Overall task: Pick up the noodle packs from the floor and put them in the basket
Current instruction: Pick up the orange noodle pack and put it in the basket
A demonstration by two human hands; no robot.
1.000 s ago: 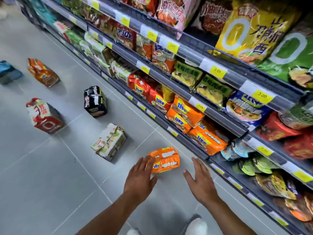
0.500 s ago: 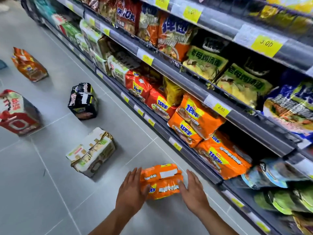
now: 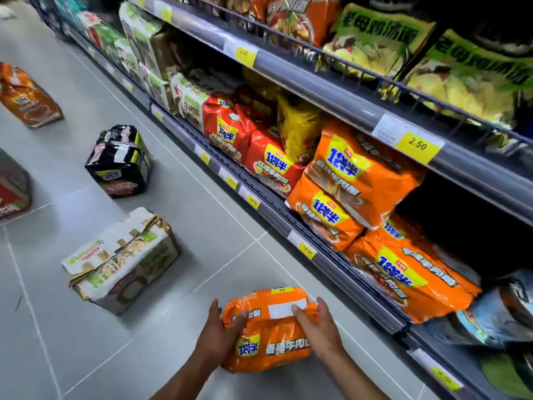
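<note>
L grip [image 3: 221, 334] & R grip [image 3: 320, 327] clamp opposite ends of orange noodle pack [image 3: 274, 334]: bulky, soft, prob. needs both; white pack [image 3: 121, 261] lies up-left.

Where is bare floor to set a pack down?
Bare floor lies left of the gripped orange pack, in front of the white-green pack; a strip also runs between the black pack and the shelf base. The shelves are packed tight.

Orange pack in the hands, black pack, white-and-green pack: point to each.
Orange pack [image 3: 274, 334]: head view, middle of its printed face.
Black pack [image 3: 119, 161]: head view, its top face.
White-and-green pack [image 3: 121, 256]: head view, its top face.
</note>
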